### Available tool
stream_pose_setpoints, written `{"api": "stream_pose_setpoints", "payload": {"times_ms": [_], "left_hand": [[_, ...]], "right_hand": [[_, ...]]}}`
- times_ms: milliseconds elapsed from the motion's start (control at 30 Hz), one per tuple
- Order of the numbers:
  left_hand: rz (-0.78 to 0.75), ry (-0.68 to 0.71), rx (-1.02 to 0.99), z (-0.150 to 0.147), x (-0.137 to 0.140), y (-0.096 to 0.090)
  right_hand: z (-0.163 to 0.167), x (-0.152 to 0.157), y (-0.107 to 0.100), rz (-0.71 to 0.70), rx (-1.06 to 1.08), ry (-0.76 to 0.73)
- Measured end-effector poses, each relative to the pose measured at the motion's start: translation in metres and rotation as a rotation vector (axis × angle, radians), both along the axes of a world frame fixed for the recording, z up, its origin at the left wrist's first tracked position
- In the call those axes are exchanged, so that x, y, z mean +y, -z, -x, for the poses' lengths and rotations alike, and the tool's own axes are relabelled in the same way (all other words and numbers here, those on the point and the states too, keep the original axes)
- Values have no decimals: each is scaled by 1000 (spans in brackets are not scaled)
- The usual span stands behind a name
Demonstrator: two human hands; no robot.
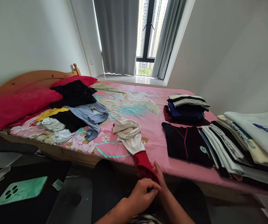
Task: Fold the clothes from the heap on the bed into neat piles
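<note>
A cream garment with red parts [128, 132] lies bunched at the bed's near edge. Its red end [144, 161] hangs over that edge toward my lap. My left hand [144, 193] is closed at the lower end of the red fabric, its fingers curled in front of my right wrist. Behind and beside the red cloth is my right hand [159, 175], with its visible fingers stretched upward against it; part of the palm is hidden by my left hand and the fabric.
Folded black clothing [187, 144] and stacked clothes [187, 105] sit right, beside a larger row of folded clothes [241, 143]. Loose clothes [75, 118] pile up left near red pillows [24, 104]. A green phone [22, 190] rests on a black surface at lower left.
</note>
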State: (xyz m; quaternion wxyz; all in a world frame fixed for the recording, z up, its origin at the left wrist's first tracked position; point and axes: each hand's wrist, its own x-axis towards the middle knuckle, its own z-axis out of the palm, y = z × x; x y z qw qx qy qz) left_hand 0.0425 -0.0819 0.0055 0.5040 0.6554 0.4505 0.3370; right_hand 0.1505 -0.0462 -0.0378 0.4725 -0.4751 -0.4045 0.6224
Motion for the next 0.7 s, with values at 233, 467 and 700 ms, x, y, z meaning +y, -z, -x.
{"api": "stream_pose_setpoints", "payload": {"times_ms": [233,467,700], "left_hand": [[-210,100,-16,-1,1,-1],[-381,-347,355,54,106,24],[-194,-307,211,91,164,10]], "right_hand": [[-47,-34,8,225,346,-25],[-69,-60,5,235,181,72],[-114,-68,-24,194,33,137]]}}
